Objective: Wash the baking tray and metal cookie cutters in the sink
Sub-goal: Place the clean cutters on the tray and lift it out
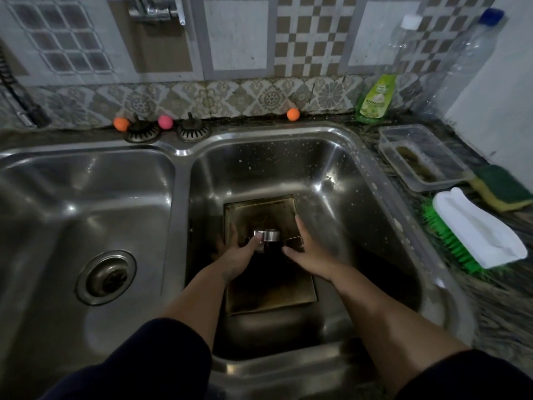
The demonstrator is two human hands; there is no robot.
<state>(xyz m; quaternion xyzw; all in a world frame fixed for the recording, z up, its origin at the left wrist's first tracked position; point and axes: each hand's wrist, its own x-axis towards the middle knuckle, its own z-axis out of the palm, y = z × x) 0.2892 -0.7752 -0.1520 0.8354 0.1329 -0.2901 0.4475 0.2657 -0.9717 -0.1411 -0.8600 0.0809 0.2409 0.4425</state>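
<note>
A dark, stained baking tray (268, 295) lies flat on the bottom of the right sink basin (346, 180). Metal cookie cutters sit on the tray: a shiny round one (269, 235) and a darker square one (292, 242) beside it. My left hand (238, 252) reaches over the tray's left side, with its thumb on the round cutter and its fingers at the tray's left edge. My right hand (308, 249) lies over the tray's right side, fingers spread, by the square cutter. How firmly either hand holds anything is unclear in the dim light.
The left basin (86, 203) has a drain (106, 277). Two strainer plugs (142, 131) and small coloured balls sit on the back rim. On the right counter are a green soap pouch (375, 96), a plastic container (422, 157), a sponge (503, 187), a green-bristled brush (473, 229) and two bottles.
</note>
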